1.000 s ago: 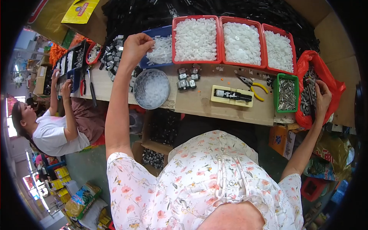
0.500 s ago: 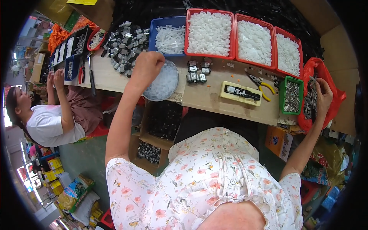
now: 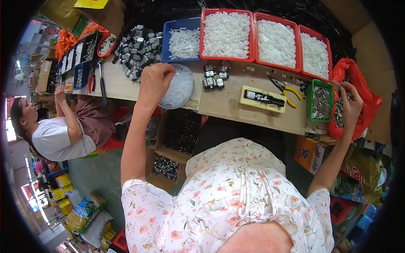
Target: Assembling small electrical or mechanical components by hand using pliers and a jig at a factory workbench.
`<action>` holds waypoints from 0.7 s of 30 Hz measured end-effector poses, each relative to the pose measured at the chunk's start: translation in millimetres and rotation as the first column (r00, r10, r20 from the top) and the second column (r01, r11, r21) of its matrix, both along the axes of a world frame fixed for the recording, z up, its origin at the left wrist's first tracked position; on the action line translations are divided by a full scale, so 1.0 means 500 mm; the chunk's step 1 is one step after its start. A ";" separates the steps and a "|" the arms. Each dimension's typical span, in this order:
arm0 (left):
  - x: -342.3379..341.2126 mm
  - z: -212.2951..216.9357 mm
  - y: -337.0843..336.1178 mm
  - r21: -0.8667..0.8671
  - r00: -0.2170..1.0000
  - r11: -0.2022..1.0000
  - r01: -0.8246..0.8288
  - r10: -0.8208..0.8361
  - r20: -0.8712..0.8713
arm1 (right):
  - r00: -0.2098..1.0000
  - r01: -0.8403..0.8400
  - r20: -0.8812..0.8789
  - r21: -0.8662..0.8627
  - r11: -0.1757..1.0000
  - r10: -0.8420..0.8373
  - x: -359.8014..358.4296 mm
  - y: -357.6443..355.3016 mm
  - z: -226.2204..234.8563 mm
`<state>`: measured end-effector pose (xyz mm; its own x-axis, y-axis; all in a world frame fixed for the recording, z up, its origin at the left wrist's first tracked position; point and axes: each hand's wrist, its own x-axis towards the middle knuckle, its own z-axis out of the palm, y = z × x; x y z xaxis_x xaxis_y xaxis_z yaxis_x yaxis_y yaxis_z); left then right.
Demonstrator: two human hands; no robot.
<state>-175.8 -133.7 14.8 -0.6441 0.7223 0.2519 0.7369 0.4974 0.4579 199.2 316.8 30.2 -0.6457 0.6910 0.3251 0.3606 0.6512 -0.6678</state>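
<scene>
My left hand is over the left edge of a round dish of small translucent pieces, fingertips pinched; what they hold, if anything, is too small to see. On the far right my right hand is closed at the mouth of a red plastic bag with metal parts inside. A small greyish piece seems to stick out by its fingertips, but I cannot make out its kind. Between the hands, a cream fixture holds a black and silver part. Several small black and silver blocks stand behind it.
Red trays of white plastic pieces and a blue tray line the back. Yellow-handled pliers lie beside a green bin of metal pins. A heap of dark blocks is at left; a co-worker sits further left.
My left hand has come slightly nearer and to the left, still pinched above the dish's edge. My right hand has shifted a little at the red bag. The co-worker's hands have lowered.
</scene>
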 end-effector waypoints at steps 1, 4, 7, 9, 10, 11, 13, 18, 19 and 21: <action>0.010 0.005 -0.001 -0.008 1.000 1.000 -0.005 0.005 -0.005 | 0.999 -0.046 -0.018 0.014 0.999 0.047 -0.018 -0.017 -0.005; 0.042 0.022 0.008 0.018 0.999 1.000 -0.015 0.015 0.034 | 0.995 -0.097 -0.031 0.050 0.994 0.099 -0.081 -0.103 0.011; 0.061 0.023 0.020 0.048 1.000 0.999 -0.015 0.014 0.026 | 0.977 -0.193 -0.076 0.082 0.978 0.200 -0.131 -0.176 0.012; 0.068 0.014 0.013 0.078 1.000 0.997 -0.016 0.017 -0.011 | 0.961 -0.246 -0.112 0.062 0.967 0.251 -0.159 -0.218 0.013; 0.073 0.010 0.009 0.075 1.000 0.997 -0.016 0.017 -0.010 | 0.956 -0.263 -0.127 0.026 0.964 0.264 -0.170 -0.237 0.014; 0.079 0.005 0.003 0.080 0.998 0.997 -0.005 0.010 -0.065 | 0.950 -0.282 -0.143 -0.010 0.959 0.278 -0.177 -0.247 0.011; 0.096 0.005 -0.018 0.081 0.993 0.997 -0.004 0.014 -0.116 | 0.946 -0.300 -0.133 -0.016 0.954 0.295 -0.188 -0.255 0.000; 0.117 0.004 -0.108 0.205 0.977 0.965 -0.164 0.188 -0.104 | 0.947 -0.299 -0.121 0.007 0.954 0.298 -0.204 -0.271 -0.010; 0.116 -0.002 -0.127 0.203 0.974 0.963 -0.178 0.202 -0.102 | 0.943 -0.313 -0.119 0.005 0.950 0.311 -0.203 -0.270 -0.013; 0.115 -0.023 -0.160 0.148 0.966 0.985 -0.093 0.125 -0.225 | 0.942 -0.330 -0.068 -0.021 0.944 0.328 -0.203 -0.269 -0.021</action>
